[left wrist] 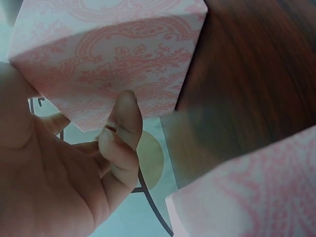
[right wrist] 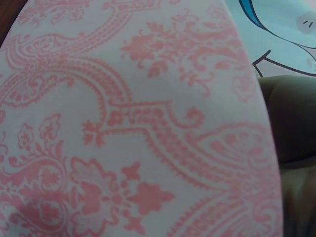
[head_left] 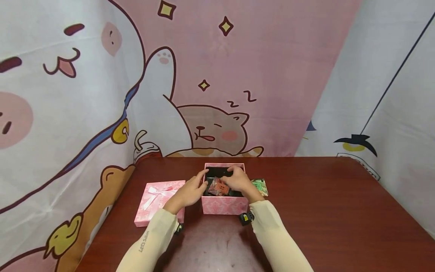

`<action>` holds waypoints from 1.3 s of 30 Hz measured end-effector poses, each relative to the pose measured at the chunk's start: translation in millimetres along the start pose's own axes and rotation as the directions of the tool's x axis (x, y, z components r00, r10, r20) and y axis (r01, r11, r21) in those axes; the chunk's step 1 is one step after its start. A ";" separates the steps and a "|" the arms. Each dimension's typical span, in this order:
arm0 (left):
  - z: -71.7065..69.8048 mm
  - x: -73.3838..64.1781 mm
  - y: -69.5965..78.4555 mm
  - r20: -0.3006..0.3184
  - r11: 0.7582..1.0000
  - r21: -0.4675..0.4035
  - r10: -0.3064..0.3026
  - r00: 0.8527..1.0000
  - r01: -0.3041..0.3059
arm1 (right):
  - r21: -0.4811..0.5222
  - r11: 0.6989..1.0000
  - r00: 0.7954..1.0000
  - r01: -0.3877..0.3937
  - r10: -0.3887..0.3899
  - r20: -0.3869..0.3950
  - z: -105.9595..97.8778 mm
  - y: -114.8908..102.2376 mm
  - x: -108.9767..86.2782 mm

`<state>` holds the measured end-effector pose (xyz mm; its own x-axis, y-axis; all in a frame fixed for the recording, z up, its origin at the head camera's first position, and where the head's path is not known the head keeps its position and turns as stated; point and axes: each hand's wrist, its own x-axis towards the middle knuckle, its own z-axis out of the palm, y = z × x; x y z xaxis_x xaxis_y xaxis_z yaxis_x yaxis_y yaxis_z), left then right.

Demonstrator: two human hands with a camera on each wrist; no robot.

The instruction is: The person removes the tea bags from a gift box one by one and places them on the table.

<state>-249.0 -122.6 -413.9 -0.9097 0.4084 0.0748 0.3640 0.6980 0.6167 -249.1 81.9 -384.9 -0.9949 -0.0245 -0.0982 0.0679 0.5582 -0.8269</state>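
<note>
Now, 2 hands are at the pink box [head_left: 225,206], which sits open on the brown table [head_left: 340,211]: the left hand [head_left: 190,192] is by its left wall, with thumb and pointer finger spread apart at the rim, and the right hand [head_left: 239,180] reaches inside, bent over a small red packet [head_left: 217,187], but I can't tell if it pinches it. The red packet lies in the box, beside some dark stuff. A pink lid [head_left: 147,211] with a bow [head_left: 160,192] lies left of the box, and a green packet [head_left: 260,186] lies on the right, partly behind the right arm.
</note>
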 end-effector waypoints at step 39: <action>-0.8 3.0 -1.5 0.017 1.000 0.009 -0.014 1.000 0.013 | 0.001 0.993 0.989 -0.114 0.114 0.094 13.9 5.9 9.6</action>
<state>-252.4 -122.9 -413.9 -0.9111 0.4088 0.0531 0.3535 0.7087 0.6105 -257.2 73.4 -398.4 -0.9692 -0.0386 -0.2431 0.1813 0.5563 -0.8110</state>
